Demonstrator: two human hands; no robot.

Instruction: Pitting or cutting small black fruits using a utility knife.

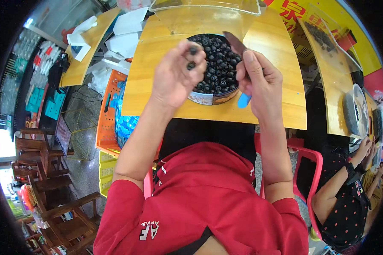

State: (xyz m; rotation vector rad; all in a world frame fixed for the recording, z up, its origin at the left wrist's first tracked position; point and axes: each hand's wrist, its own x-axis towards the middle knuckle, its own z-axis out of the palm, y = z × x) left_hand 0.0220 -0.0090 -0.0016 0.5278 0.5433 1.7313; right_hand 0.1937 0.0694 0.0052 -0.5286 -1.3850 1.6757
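A round tin (212,99) stands on the wooden table before me, heaped with small black round parts (219,63), many with a hollow in the end. Over the tin's left side, my left hand (176,74) is curled palm-up. Two of the same black parts (191,66) show among its fingers, one near the fingertips and one lower. At the tin's right edge, my right hand (261,80) is closed round a knife with a blue handle (244,100). Its dark blade (235,42) points up and away, tilted left, with the thumb along its base.
Behind the tin on the table (281,102) sits a clear plastic box (204,19). An orange crate (106,114) with blue packets stands at the left. On the right, another person's hands (364,148) are near a white-rimmed tub (355,114). A red chair (312,157) is beside me.
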